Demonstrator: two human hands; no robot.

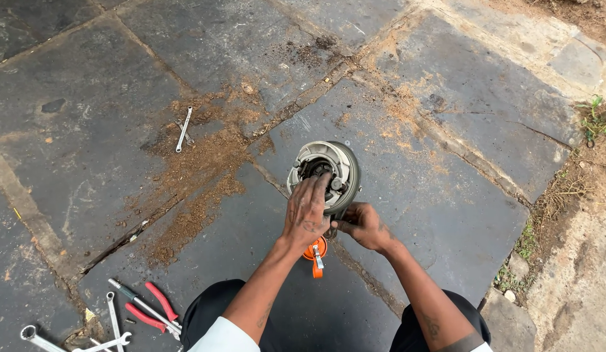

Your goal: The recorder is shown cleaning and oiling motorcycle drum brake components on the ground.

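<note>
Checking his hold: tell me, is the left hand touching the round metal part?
Touching. The head view shows the left hand lying across the round metal part, fingers on its face.

Red-handled pliers (154, 308), spanners (114, 317), lone spanner (184, 129), stone paving (446, 195)

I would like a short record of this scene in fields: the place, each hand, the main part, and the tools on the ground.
Place: dark stone slab floor, with brown dirt scattered on it
Left hand: fingers on the round metal drum brake plate
Right hand: at the lower edge of the plate
Below hands: orange tool
Far tool: wrench lying alone in the dirt
Near tools: red-handled pliers, several spanners
</note>
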